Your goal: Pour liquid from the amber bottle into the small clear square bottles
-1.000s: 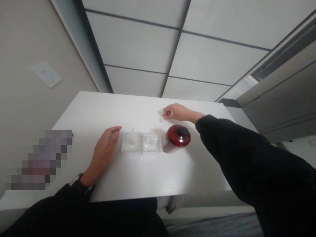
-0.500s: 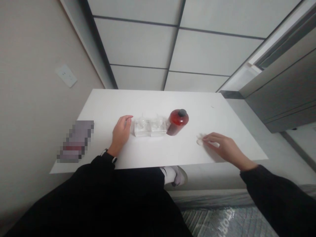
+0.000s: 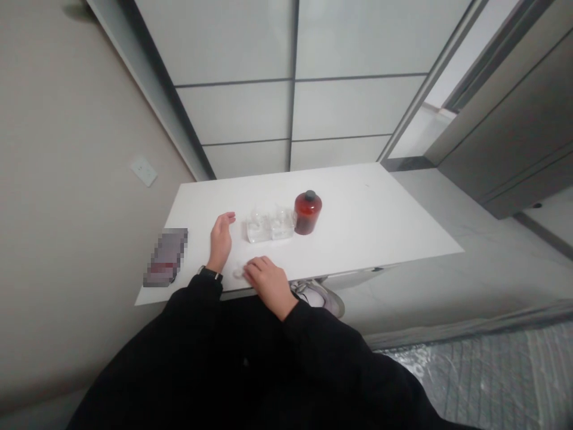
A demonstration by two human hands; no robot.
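My left hand (image 3: 221,239) rests on its side on the white table (image 3: 349,239), fingers apart and holding nothing, left of a clear two-part container (image 3: 270,228). Near the table's front edge, the fingers of my right hand (image 3: 268,282) are closed on a small clear piece (image 3: 239,273), whose exact shape is blurred. Against the container's right side stands a red-brown bottle (image 3: 307,213) with a dark cap. Small clear parts rise from the top of the container.
A pixelated flat object (image 3: 165,258) lies at the table's left end. Behind the table are pale panelled doors (image 3: 340,110), and a wall with a socket (image 3: 144,171) is on the left. A shoe (image 3: 329,300) shows below the front edge.
My right hand has moved far to the left along the table's front with the small clear piece. The camera view has shifted; my left hand stays beside the container.
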